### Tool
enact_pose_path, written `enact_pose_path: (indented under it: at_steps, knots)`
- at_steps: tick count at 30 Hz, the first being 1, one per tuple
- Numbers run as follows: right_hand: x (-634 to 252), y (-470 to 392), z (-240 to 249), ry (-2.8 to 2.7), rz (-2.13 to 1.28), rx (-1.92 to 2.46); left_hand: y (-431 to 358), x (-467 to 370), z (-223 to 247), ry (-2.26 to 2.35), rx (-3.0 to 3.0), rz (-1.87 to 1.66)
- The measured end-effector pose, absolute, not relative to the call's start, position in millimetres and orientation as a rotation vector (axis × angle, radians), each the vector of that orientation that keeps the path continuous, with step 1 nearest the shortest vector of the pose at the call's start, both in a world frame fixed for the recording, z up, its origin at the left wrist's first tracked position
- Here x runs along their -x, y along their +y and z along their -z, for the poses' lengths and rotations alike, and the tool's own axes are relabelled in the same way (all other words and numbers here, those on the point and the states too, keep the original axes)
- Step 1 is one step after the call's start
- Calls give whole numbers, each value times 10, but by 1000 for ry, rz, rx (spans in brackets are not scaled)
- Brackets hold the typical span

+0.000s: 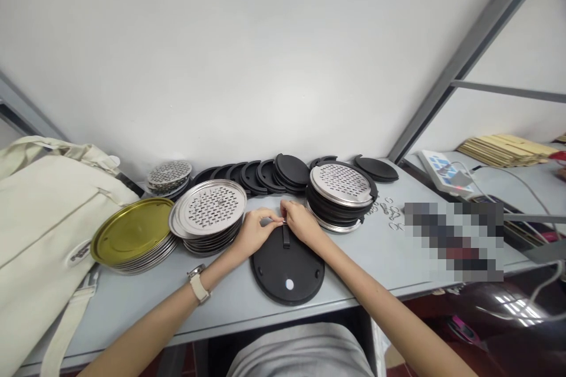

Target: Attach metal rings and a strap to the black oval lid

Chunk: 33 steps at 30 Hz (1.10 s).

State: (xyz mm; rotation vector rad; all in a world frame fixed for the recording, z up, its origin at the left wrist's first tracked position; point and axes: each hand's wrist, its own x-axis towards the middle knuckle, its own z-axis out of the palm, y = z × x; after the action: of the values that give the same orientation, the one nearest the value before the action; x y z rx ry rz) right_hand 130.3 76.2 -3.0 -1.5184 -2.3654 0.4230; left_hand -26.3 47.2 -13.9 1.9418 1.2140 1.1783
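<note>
A round black disc [283,274] lies on the table in front of me, with a short black strap [286,238] at its far end and a white round spot near its front edge. My left hand [256,230] pinches at the strap's far tip, thumb and fingers together. Just to its right, my right hand [297,218] has its fingers closed at the same spot. Whatever small part lies between the fingertips is hidden. Several metal rings [392,226] and small clasps lie to the right of a stack of black discs topped by a perforated metal plate [342,184].
A pile of perforated metal plates [216,209] and gold round lids [132,230] stand on the left, beside a cream bag [57,218]. More black discs [292,171] lean along the wall. Wooden sheets [504,150] lie far right, beyond a grey metal post [424,123].
</note>
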Motion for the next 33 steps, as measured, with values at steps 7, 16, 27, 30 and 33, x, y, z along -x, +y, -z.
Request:
enact_pose_path:
  at_steps: [7, 16, 27, 30, 33]
  knots:
    - [-1317, 741, 29, -2419, -344, 1578, 460, 251, 117, 1174, -1971, -1194]
    - [-1301, 731, 19, -2445, -296, 1595, 453, 256, 110, 1156, -2001, -1208]
    - [-1312, 749, 67, -2409, -312, 1506, 457, 253, 141, 1139, -2019, -1214]
    - [-1317, 757, 87, -2395, -333, 1474, 447, 254, 133, 1126, -2023, -1205]
    - [-1323, 773, 116, -2380, -354, 1442, 442, 255, 128, 1120, -2025, -1200]
